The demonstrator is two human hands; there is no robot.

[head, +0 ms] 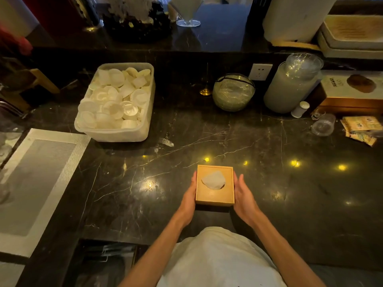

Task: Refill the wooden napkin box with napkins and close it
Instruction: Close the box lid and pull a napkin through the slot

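The wooden napkin box (215,195) stands on the dark marble counter near its front edge, lid on. A white napkin (213,180) pokes out of the round hole in the lid. My left hand (189,198) lies flat against the box's left side. My right hand (244,196) is at the box's right side, fingers spread, with a small gap near the fingertips. Whether the hands grip the box or only touch it is unclear.
A clear plastic tub (116,133) of white lids sits at the back left. A grey mat (37,183) lies on the left. A glass bowl (233,93), a tall jar (290,85), a small cup (323,124) and packets (361,129) stand at the back right.
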